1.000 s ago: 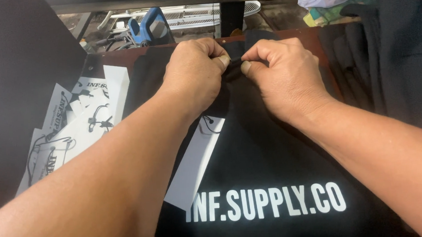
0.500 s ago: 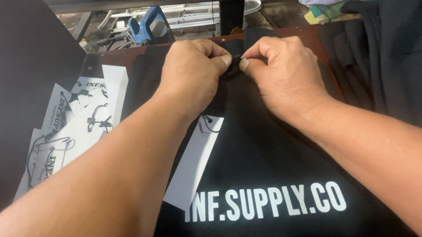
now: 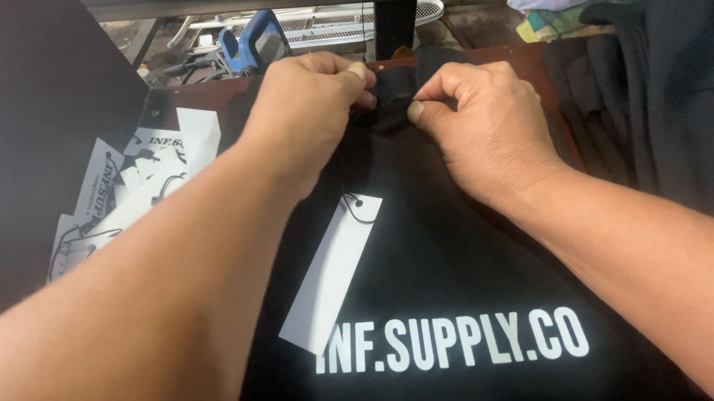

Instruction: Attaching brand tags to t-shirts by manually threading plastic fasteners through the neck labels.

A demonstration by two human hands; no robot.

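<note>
A black garment [image 3: 451, 261] with white printed lettering lies flat in front of me on a dark reddish table [image 3: 543, 65]. My left hand [image 3: 306, 104] and my right hand [image 3: 485, 127] both pinch the fabric at its far edge, around the collar, fingertips almost touching. A long white paper tag [image 3: 329, 276] on a thin black string lies on the garment just below my left hand; the string runs up toward the pinched spot, where its end is hidden by my fingers.
A heap of several white paper tags with black strings [image 3: 137, 189] lies at the left. Dark folded garments [image 3: 665, 99] are stacked at the right. A blue-handled tool [image 3: 252, 42] and a white wire rack [image 3: 338, 24] sit beyond the table.
Both hands stay pinched at the collar, with only small finger movements. The white tag lies in much the same place.
</note>
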